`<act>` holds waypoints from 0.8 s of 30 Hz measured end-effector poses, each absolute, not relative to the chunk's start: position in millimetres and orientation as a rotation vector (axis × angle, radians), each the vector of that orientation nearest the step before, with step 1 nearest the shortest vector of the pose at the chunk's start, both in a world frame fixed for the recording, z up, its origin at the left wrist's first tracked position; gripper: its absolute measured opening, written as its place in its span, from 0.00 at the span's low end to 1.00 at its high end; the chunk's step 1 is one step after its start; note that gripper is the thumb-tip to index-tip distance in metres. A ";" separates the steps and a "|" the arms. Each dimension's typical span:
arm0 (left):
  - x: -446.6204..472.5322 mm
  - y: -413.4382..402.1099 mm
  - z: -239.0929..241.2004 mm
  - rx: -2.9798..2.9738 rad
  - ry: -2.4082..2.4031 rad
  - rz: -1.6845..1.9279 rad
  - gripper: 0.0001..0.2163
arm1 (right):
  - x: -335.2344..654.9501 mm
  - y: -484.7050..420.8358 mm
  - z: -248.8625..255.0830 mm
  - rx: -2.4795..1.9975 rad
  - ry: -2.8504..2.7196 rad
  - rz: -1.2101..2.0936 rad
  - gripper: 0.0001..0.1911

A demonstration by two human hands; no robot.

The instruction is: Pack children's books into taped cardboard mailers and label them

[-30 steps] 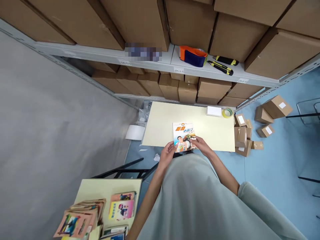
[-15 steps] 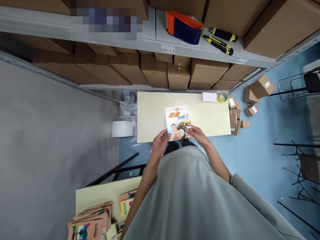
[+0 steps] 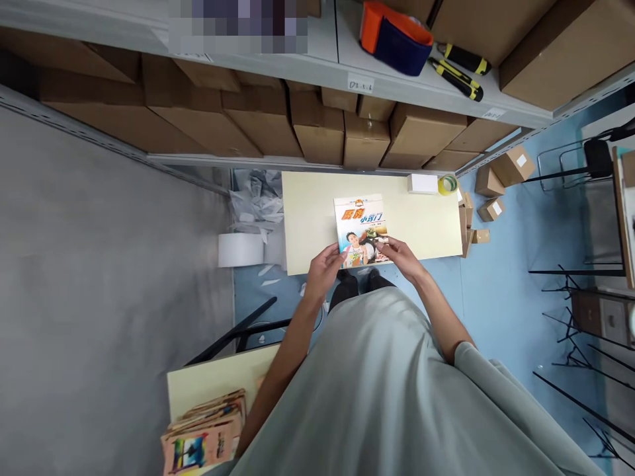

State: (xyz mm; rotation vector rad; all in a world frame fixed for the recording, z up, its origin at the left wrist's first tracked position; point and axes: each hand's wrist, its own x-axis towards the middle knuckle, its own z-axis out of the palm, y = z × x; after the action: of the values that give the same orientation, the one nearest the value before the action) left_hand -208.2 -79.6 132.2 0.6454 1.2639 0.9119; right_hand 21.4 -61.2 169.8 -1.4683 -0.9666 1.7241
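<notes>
A thin book (image 3: 361, 221) with a white cover, orange and blue lettering and a food picture is held face up between both hands. My left hand (image 3: 325, 266) grips its lower left edge, thumb on the cover. On the lower right edge, my right hand (image 3: 404, 258) pinches the book the same way. The fingers beneath are partly hidden. Below the book is a pale yellow table (image 3: 307, 225). A small white box (image 3: 422, 184) and a roll of yellowish tape (image 3: 447, 184) lie at its back right.
A shelf (image 3: 317, 73) with cardboard boxes, utility knives (image 3: 456, 79) and an orange-and-blue tape dispenser (image 3: 394, 39) overhangs the table. Left of the table are a white roll (image 3: 241, 250) and plastic wrap. Stacked books (image 3: 203, 433) lie on a lower-left table; cartons (image 3: 510, 165) sit on the floor at right.
The camera view has shifted, so the shelf sits higher and the items on it further right. Both hands still hold the book, which appears slightly higher and further right in view.
</notes>
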 end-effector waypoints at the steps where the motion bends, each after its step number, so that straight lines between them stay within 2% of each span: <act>1: -211.2 -78.5 133.0 0.651 1.263 0.921 0.33 | 17.7 -60.8 170.0 -1.461 -0.961 1.725 0.25; 13: -202.6 -56.5 127.2 0.653 1.249 0.930 0.31 | 20.5 -41.6 180.8 -1.512 -0.956 1.720 0.26; 24: -175.6 -34.7 137.9 0.649 1.385 0.953 0.33 | 53.0 4.9 166.3 -1.368 -0.906 1.885 0.29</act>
State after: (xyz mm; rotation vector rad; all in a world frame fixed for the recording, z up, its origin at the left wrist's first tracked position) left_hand -175.6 -34.7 137.9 0.6493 1.3851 0.9529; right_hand 53.0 4.9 166.3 -1.3683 -0.9059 1.8848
